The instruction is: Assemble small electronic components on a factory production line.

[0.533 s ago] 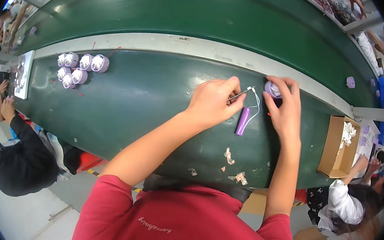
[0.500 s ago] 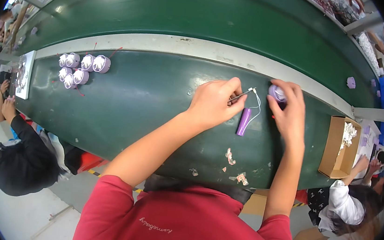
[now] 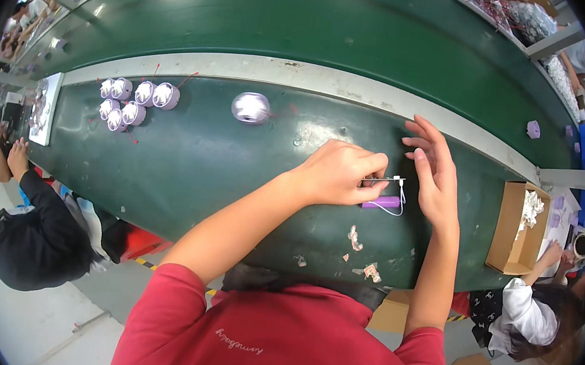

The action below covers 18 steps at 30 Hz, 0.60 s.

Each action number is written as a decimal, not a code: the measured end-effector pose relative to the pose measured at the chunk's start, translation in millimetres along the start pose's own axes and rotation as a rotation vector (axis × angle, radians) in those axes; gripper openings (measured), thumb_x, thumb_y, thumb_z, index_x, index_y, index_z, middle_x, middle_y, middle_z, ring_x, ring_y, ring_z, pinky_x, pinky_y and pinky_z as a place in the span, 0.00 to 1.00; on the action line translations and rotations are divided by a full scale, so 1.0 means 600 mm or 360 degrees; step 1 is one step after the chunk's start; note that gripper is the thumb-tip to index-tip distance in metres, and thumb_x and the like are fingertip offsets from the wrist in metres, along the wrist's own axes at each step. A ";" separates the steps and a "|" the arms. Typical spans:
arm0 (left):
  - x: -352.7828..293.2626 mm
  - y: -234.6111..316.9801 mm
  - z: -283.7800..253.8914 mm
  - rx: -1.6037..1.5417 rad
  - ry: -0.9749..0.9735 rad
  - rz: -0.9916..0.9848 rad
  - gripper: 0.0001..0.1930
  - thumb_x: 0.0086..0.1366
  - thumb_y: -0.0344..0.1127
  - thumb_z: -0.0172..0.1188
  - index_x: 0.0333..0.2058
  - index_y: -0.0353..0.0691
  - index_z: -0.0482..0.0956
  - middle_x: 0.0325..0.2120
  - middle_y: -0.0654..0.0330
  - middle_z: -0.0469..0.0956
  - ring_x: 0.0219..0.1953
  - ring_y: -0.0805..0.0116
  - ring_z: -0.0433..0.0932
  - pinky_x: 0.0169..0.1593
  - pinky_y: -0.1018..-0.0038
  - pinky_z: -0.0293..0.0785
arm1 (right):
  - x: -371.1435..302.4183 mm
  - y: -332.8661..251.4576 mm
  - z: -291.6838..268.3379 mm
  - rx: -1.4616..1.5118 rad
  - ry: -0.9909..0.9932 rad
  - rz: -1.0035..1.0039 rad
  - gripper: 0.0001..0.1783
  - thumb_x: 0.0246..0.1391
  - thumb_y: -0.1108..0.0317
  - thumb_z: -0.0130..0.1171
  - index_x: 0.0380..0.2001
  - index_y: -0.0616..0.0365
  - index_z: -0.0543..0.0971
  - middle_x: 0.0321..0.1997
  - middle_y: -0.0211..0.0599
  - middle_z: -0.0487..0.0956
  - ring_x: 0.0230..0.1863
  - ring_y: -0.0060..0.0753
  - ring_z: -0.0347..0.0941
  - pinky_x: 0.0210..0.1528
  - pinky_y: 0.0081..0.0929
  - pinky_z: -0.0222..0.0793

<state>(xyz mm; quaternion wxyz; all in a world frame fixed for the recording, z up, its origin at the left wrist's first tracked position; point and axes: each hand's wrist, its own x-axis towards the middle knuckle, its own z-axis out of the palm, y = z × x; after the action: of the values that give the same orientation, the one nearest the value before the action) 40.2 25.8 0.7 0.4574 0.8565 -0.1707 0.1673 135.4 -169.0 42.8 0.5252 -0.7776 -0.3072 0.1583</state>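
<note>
My left hand (image 3: 339, 175) is closed, pinching a thin, dark, straight piece (image 3: 380, 180) whose kind I cannot make out. At its tip is a small white connector (image 3: 398, 179). White wires run from there to a purple cylindrical battery (image 3: 383, 203), which lies just below my fingers. To the right, my right hand (image 3: 436, 175) is raised with its fingers apart and nothing in them. Well left of both hands, a round purple-and-white piece (image 3: 251, 108) shows blurred on the green worktop. Several similar pale purple cups (image 3: 166, 96) with white tops and red wires cluster at the left.
Torn scraps (image 3: 371, 272) lie near the worktop's front edge. A cardboard box (image 3: 507, 230) holding white pieces stands at the right. Behind runs a pale rail (image 3: 304, 72), with a green belt (image 3: 337, 27) beyond it. Co-workers sit at either side.
The round purple-and-white piece has left my right hand and is now far to the left. My right hand has opened. My left hand has come slightly nearer, and the battery has turned sideways.
</note>
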 end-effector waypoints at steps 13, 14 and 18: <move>0.006 0.001 0.004 0.0045 0.0018 -0.0091 0.11 0.60 0.37 0.68 0.29 0.43 0.72 0.20 0.61 0.79 0.24 0.56 0.81 0.27 0.61 0.75 | 0.009 0.023 0.005 -0.0379 0.0088 -0.0154 0.11 0.61 0.77 0.58 0.45 0.59 0.84 0.45 0.36 0.82 0.37 0.27 0.75 0.38 0.23 0.71; 0.008 0.002 0.004 0.0087 0.0054 -0.0094 0.11 0.60 0.36 0.68 0.29 0.43 0.73 0.20 0.61 0.80 0.24 0.57 0.81 0.27 0.61 0.75 | 0.009 0.030 0.004 -0.0388 0.0095 -0.0179 0.11 0.61 0.77 0.59 0.45 0.59 0.84 0.46 0.37 0.81 0.40 0.29 0.77 0.39 0.24 0.72; 0.010 0.012 -0.001 0.0070 0.0033 -0.0331 0.12 0.61 0.39 0.70 0.31 0.41 0.75 0.23 0.57 0.81 0.27 0.53 0.83 0.30 0.61 0.77 | 0.010 0.039 0.003 -0.0469 0.0081 -0.0253 0.09 0.62 0.73 0.60 0.44 0.58 0.84 0.46 0.39 0.81 0.45 0.37 0.79 0.42 0.29 0.76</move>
<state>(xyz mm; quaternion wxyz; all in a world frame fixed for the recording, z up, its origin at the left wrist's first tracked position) 42.1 22.0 8.8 0.4552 0.8776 -0.0724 0.1313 146.3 -169.6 20.8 0.4238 -0.8233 -0.3742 0.0498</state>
